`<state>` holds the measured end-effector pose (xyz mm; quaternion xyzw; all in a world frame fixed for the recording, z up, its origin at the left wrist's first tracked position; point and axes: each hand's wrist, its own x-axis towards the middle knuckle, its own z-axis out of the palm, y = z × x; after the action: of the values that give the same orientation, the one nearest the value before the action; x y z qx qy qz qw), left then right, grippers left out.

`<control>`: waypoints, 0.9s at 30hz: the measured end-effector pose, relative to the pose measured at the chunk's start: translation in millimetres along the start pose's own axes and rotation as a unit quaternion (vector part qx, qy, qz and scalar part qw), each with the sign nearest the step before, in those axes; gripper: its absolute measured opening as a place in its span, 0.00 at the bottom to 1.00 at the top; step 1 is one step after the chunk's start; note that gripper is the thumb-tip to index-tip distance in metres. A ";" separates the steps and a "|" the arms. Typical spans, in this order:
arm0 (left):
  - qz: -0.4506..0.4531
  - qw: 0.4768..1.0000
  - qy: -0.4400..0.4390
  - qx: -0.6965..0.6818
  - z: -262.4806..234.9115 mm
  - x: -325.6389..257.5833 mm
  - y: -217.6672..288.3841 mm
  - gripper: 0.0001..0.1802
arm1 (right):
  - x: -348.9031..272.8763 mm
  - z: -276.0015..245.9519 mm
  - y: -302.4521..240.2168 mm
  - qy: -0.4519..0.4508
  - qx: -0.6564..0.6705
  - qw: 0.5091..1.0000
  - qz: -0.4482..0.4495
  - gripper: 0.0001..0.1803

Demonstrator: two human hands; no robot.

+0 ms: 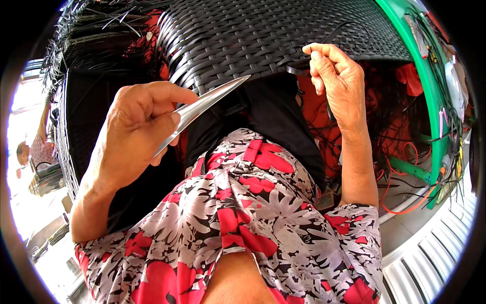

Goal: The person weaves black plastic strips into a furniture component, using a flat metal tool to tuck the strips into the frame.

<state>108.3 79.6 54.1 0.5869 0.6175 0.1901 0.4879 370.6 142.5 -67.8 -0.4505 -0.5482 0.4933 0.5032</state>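
My left hand (pixel 129 134) is closed round a long, tapered silver metal spike (pixel 215 97), which looks hollowed like a trough. Its sharp tip points up and right, close to the lower edge of a black woven wicker panel (pixel 243 35). Off to the right, my right hand (pixel 344 83) has thumb and forefinger pinched together on a thin flat black wicker strip (pixel 297 70). Part of that strip curls beside the panel's edge; where it runs behind my fingers is hidden. The panel lies over my lap, covered in dark cloth (pixel 273 109).
Loose black strands (pixel 106 30) bristle at the far left. A green frame (pixel 431 101) curves along the right, with strands hanging from it and an orange cord (pixel 400 212) below. Red material (pixel 324 119) shows under the panel. A slatted metallic surface (pixel 430 258) is at lower right.
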 end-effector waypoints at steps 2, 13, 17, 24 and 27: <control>0.014 1.000 0.012 0.024 5.6 0.0 5.2 0.15 | 0.7 -0.4 1.7 -0.001 0.009 1.000 -0.001 0.10; 0.085 0.979 0.036 0.184 20.1 5.7 13.4 0.11 | -3.7 1.8 3.8 -0.003 0.021 1.000 -0.019 0.09; 0.077 0.980 0.025 0.181 20.6 7.2 11.7 0.12 | -5.3 1.2 2.0 0.000 0.003 1.000 -0.022 0.09; 0.046 0.987 0.042 0.148 18.3 -3.0 16.7 0.14 | 0.5 2.0 1.9 0.000 0.010 1.000 -0.002 0.08; 0.053 0.982 0.049 0.176 17.6 -3.5 21.5 0.14 | -0.2 2.6 0.1 -0.008 0.023 1.000 0.003 0.09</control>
<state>133.9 75.6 64.9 0.6856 0.6322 0.1326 0.3356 368.0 142.1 -68.0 -0.4365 -0.5392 0.5113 0.5073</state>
